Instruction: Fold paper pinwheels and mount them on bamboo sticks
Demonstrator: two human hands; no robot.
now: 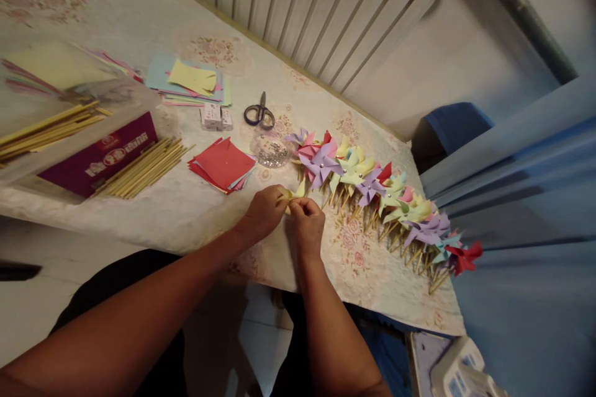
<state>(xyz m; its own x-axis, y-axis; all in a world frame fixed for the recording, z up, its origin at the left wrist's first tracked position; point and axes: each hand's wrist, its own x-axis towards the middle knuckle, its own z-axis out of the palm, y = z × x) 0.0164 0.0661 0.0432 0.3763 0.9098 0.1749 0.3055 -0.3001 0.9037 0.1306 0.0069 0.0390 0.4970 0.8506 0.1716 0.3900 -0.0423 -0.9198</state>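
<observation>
My left hand (267, 211) and my right hand (308, 220) meet over the front part of the table, both closed on a piece of yellow paper (300, 189). Its corner curls up between my fingers; the rest is hidden by them. Just beyond lies a clear dish of small metal pins (272, 152). Left of my hands is a stack of cut paper squares (226, 164), red on top. To the right stretches a long row of finished paper pinwheels (370, 185) on wooden sticks, in purple, yellow, red, pink and blue.
Dark-handled scissors (259, 115) lie behind the dish. Small white boxes (215, 118) and a pile of coloured paper (186, 80) sit farther left. A plastic box (158, 118) and loose wooden sticks (139, 170) occupy the left side. A radiator (298, 6) borders the table's back.
</observation>
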